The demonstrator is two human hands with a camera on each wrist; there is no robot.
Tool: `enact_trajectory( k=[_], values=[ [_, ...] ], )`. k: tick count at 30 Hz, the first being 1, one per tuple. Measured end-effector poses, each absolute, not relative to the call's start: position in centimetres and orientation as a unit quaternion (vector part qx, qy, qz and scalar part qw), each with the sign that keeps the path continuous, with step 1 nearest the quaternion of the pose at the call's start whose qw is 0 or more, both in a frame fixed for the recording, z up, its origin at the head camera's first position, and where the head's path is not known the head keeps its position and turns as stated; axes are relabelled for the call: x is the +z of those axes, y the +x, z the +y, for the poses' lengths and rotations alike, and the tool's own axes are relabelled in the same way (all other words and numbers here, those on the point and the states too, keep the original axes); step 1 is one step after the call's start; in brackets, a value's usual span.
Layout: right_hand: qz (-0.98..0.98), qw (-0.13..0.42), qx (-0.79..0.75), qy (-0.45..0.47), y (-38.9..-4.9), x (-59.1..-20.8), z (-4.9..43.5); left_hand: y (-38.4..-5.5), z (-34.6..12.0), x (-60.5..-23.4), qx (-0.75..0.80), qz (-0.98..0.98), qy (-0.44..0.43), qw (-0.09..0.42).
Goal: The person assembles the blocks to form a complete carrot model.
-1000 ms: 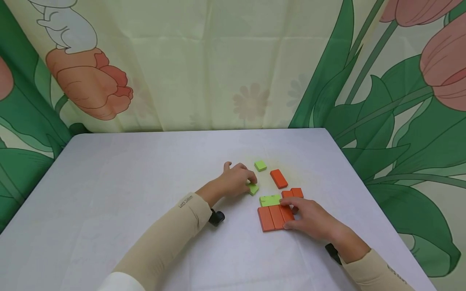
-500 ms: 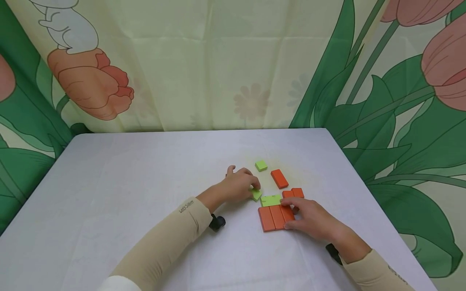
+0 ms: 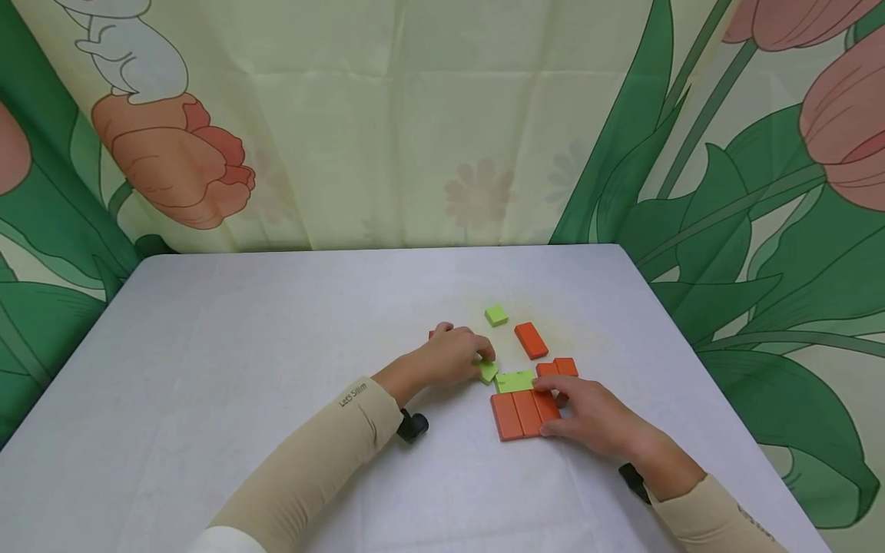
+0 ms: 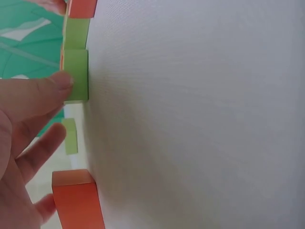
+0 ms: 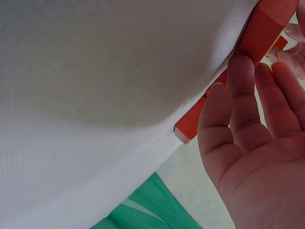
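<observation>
My left hand [image 3: 452,359] pinches a small green block [image 3: 488,372] between thumb and fingers. That block's corner meets the left end of a longer green block [image 3: 513,382], as the left wrist view also shows. Just in front of the longer one lies a row of three orange blocks [image 3: 508,417], side by side. My right hand [image 3: 594,415] holds the right end of this row, thumb at the near edge and fingers at the far edge. In the right wrist view, fingertips touch an orange block [image 5: 267,31]. Part of the row is hidden under the right hand.
Behind the right hand's fingers lie two orange blocks [image 3: 565,365]. Farther back are a loose orange block [image 3: 530,340] and a small green block [image 3: 495,315]. Another orange block [image 4: 78,205] stands beside the left hand's lower fingers. All rest on a white-covered table [image 3: 276,322].
My left hand has slid the small green block right and slightly nearer, up to the longer green block. An orange block now peeks out behind the left hand. My right hand has stayed put.
</observation>
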State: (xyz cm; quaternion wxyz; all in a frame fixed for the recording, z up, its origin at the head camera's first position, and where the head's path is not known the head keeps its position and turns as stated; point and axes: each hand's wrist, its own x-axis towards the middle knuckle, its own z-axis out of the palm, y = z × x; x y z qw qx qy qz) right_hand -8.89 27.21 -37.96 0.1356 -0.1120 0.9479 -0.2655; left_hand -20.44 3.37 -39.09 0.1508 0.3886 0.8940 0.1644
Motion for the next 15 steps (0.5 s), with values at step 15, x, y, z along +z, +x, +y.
enact_trajectory(
  k=[15],
  values=[
    [0.949,0.133,-0.261,-0.119,-8.81,-37.87,27.19,-19.76,3.22,-38.65,0.171,0.891,0.399,0.134]
  ],
)
